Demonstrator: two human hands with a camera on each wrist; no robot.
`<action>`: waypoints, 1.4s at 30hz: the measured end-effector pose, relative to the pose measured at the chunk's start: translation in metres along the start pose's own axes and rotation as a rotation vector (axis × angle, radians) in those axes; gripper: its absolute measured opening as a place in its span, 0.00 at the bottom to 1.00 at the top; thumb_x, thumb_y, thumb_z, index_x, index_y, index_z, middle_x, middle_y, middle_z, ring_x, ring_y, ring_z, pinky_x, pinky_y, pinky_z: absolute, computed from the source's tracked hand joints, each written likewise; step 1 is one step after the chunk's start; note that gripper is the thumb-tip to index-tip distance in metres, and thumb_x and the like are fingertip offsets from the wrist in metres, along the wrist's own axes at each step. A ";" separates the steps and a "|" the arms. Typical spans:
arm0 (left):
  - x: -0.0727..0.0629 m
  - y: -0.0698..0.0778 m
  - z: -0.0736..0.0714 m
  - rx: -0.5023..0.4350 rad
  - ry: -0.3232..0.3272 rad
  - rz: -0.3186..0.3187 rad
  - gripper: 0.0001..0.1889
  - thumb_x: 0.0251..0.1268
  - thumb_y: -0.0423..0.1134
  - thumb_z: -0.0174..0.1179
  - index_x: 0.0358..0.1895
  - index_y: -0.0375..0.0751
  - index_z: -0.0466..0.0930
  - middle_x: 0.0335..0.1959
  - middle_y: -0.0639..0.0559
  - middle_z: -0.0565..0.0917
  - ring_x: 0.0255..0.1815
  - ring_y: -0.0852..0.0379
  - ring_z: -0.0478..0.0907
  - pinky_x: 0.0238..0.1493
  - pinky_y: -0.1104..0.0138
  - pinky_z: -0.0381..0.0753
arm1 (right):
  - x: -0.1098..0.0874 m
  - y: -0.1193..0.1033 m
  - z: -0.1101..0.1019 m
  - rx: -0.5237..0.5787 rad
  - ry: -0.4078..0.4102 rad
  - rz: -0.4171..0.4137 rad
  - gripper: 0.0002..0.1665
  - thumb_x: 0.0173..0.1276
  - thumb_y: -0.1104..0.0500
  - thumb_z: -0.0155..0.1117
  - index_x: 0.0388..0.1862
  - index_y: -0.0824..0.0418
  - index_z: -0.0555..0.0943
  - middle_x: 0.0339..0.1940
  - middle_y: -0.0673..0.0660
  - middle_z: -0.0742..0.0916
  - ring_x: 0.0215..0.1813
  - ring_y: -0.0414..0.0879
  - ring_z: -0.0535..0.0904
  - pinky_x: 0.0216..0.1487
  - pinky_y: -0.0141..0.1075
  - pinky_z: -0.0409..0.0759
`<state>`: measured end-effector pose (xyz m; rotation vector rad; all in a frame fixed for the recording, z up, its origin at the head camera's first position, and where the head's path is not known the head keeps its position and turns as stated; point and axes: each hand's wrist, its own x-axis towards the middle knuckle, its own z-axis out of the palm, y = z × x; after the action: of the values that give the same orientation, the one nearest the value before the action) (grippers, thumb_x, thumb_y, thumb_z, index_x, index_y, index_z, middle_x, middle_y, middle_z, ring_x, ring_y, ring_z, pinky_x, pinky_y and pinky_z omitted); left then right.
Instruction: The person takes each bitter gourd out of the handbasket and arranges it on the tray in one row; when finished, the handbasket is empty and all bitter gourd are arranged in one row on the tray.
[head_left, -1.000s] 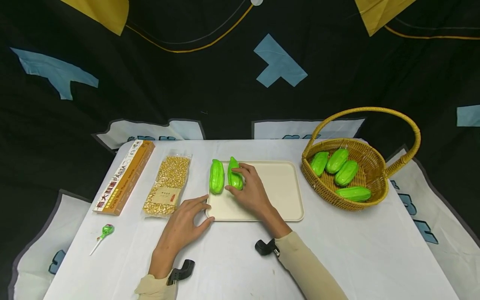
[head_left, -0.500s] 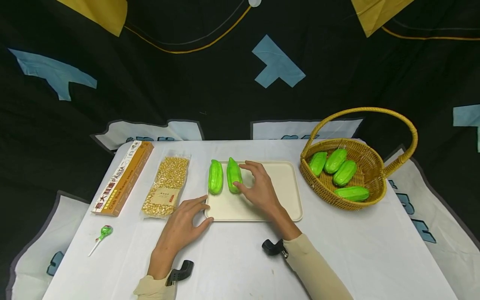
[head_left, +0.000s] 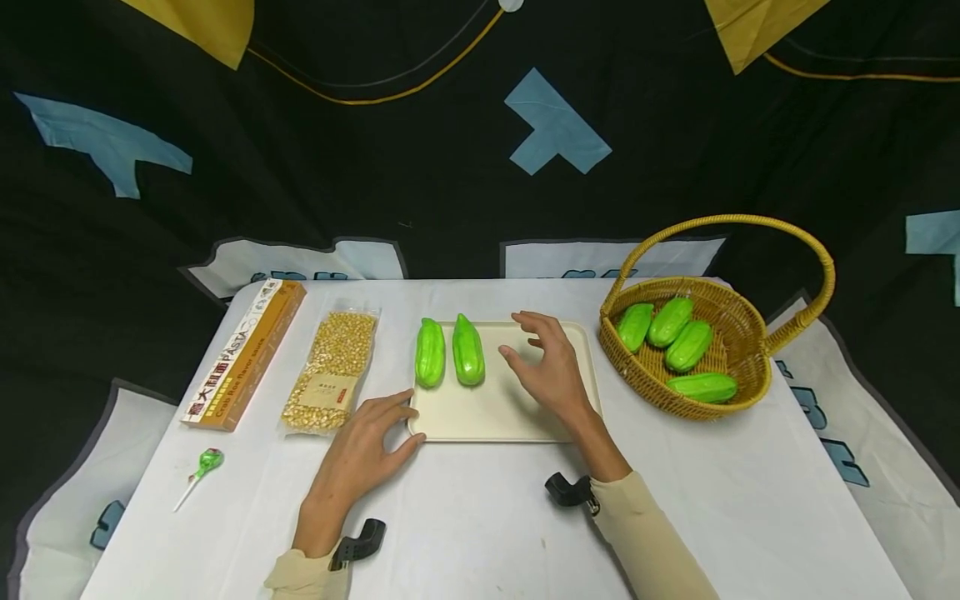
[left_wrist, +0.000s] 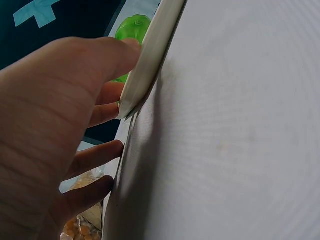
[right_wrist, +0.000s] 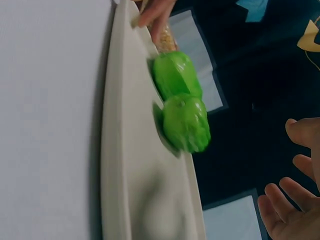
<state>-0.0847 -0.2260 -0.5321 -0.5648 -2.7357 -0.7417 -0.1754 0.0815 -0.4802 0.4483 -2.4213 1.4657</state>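
Note:
Two shiny green ribbed gourds, a left gourd (head_left: 430,353) and a right gourd (head_left: 468,350), lie side by side on the left part of a cream tray (head_left: 487,417). My left hand (head_left: 362,454) rests at the tray's front left corner, thumb on the front rim and fingertips at the left side. In the left wrist view the thumb (left_wrist: 120,55) touches the rim, with the other fingers spread below it. My right hand (head_left: 553,367) hovers over the tray's right part, fingers loosely bent and nothing in them, apart from the gourds.
At the right stands a wicker basket (head_left: 738,367) with a tall handle, holding several more green gourds (head_left: 688,346). Left of the tray lie a bag of corn kernels (head_left: 337,346), a pasta box (head_left: 243,358) and a lollipop (head_left: 204,468). A dark cloth hangs behind the table.
My right hand has let go of the right gourd and moved rightward over the tray, its fingers opening. That gourd lies on the tray. The left hand has stayed at the corner.

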 end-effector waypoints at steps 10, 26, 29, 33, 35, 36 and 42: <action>0.001 0.000 0.000 -0.005 -0.005 -0.011 0.19 0.63 0.49 0.79 0.52 0.43 0.90 0.71 0.46 0.83 0.68 0.42 0.81 0.69 0.47 0.82 | 0.000 0.009 -0.029 -0.029 0.038 0.012 0.31 0.72 0.59 0.77 0.72 0.59 0.80 0.67 0.62 0.82 0.66 0.57 0.83 0.65 0.51 0.86; 0.001 0.001 0.000 0.003 -0.010 -0.027 0.20 0.63 0.49 0.80 0.52 0.43 0.90 0.72 0.47 0.83 0.68 0.42 0.81 0.70 0.48 0.81 | -0.001 0.022 -0.071 -0.086 0.058 0.012 0.33 0.72 0.61 0.76 0.73 0.62 0.78 0.65 0.64 0.84 0.62 0.59 0.84 0.61 0.53 0.87; 0.002 0.002 0.000 0.006 -0.014 -0.029 0.19 0.63 0.49 0.80 0.52 0.43 0.90 0.72 0.47 0.83 0.68 0.43 0.81 0.70 0.48 0.82 | -0.002 0.025 -0.078 -0.104 0.063 0.017 0.33 0.72 0.62 0.76 0.74 0.63 0.78 0.64 0.65 0.83 0.61 0.60 0.84 0.60 0.55 0.87; 0.002 0.002 0.000 0.004 -0.012 -0.023 0.19 0.63 0.49 0.80 0.52 0.43 0.90 0.71 0.46 0.83 0.68 0.42 0.81 0.69 0.48 0.82 | -0.002 0.027 -0.087 -0.125 0.067 0.022 0.32 0.73 0.62 0.76 0.74 0.63 0.78 0.65 0.66 0.84 0.62 0.61 0.84 0.60 0.57 0.87; 0.002 0.002 0.000 0.002 -0.009 -0.019 0.19 0.63 0.49 0.80 0.52 0.43 0.90 0.71 0.46 0.83 0.68 0.42 0.81 0.69 0.48 0.82 | -0.002 0.028 -0.092 -0.133 0.072 0.023 0.32 0.73 0.62 0.76 0.73 0.64 0.78 0.65 0.66 0.84 0.61 0.62 0.85 0.61 0.58 0.88; 0.002 0.002 0.000 0.001 -0.009 -0.018 0.19 0.63 0.49 0.80 0.52 0.43 0.90 0.71 0.46 0.83 0.68 0.42 0.81 0.69 0.48 0.82 | -0.003 0.029 -0.095 -0.135 0.074 0.022 0.32 0.73 0.62 0.75 0.73 0.64 0.78 0.65 0.66 0.84 0.62 0.63 0.84 0.61 0.59 0.88; 0.001 0.002 0.001 0.000 0.000 -0.007 0.19 0.63 0.49 0.79 0.52 0.43 0.90 0.72 0.46 0.83 0.68 0.42 0.81 0.69 0.48 0.82 | -0.005 0.034 -0.109 -0.169 0.077 0.059 0.31 0.76 0.60 0.73 0.74 0.65 0.77 0.65 0.66 0.84 0.64 0.65 0.83 0.61 0.59 0.87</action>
<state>-0.0852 -0.2241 -0.5314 -0.5554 -2.7392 -0.7440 -0.1767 0.1943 -0.4599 0.2798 -2.4894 1.2625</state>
